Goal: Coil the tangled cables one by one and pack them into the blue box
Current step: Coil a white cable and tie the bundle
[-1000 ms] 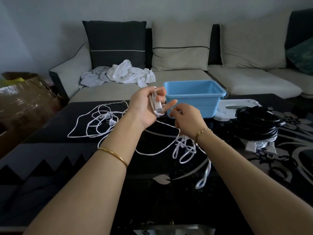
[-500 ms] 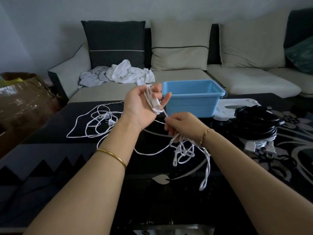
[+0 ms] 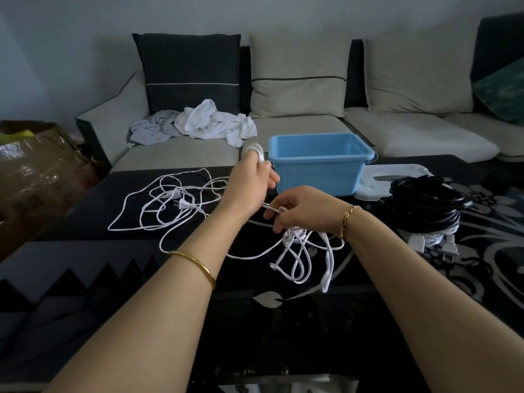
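Two hands share one white cable (image 3: pixel 329 262): left hand (image 3: pixel 249 182) fingers (image 3: pixel 269 177) clasp wound loops (image 3: pixel 256 151), right hand (image 3: pixel 307 211) pinches the strand; tugging could tighten the hanging tangle (image 3: pixel 295 236).

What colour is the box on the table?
The box is light blue, seen clearly in the head view.

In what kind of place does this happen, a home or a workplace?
Most likely a home living room: a long beige fabric sofa with square cushions, crumpled white clothes left on its seat, and a low glossy black coffee table with a flower pattern before it.
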A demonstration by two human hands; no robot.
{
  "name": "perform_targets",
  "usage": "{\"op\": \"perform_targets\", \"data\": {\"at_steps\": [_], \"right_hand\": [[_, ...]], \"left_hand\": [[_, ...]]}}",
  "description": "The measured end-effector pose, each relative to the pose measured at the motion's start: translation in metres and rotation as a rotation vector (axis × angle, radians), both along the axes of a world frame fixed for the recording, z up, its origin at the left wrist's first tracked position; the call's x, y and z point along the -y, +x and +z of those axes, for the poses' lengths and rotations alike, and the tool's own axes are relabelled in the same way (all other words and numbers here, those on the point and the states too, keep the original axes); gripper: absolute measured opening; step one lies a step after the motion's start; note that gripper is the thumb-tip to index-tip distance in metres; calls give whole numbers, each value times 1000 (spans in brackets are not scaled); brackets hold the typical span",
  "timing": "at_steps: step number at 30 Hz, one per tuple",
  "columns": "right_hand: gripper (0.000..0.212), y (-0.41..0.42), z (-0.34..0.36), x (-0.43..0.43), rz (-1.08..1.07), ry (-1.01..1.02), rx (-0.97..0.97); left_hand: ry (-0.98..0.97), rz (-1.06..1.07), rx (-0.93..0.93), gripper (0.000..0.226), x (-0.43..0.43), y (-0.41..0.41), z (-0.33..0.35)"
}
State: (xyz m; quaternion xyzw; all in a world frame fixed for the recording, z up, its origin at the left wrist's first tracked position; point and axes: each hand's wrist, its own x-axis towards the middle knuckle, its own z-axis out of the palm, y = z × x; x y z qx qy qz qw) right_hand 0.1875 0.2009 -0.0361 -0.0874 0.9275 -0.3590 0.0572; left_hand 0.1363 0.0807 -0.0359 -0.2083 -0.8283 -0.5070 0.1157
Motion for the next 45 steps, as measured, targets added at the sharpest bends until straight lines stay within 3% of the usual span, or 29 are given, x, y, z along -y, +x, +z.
{"op": "perform_targets", "data": {"at_steps": [3, 5, 6, 11, 16, 22, 27, 32, 37, 45], "right_hand": [[17, -1, 2, -4, -58, 102, -87], [7, -2, 1, -10, -140, 52, -120], [14, -3, 0, -14, -182, 25, -132], [14, -5, -3, -27, -267, -96, -178], [6, -7, -7, -32, -370, -296, -209], [5, -14, -11, -39, -450, -368, -141], [4, -23, -12, -44, -523, -161, -283], [48, -12, -7, -43, -683, 169, -354], [43, -11, -6, -39, -604, -234, -399], [39, -20, -8, -18, -537, -350, -351]], "left_hand": [[-356, -27, -8, 15, -3, -1, -4], [-512, -36, 7, 24, -3, -1, -4], [-561, -44, 24, 27, -2, 1, -3], [-634, -154, 113, 24, -2, 10, 4], [-764, -143, 67, 33, 4, 9, 4], [-690, -113, -21, 25, 9, 6, 10], [-604, 18, -97, 22, 7, 4, 12], [-411, 111, -61, 16, 3, -3, 12], [-55, 126, 158, 7, 0, -6, 12], [231, -51, 300, 9, -1, 9, 21]]}}
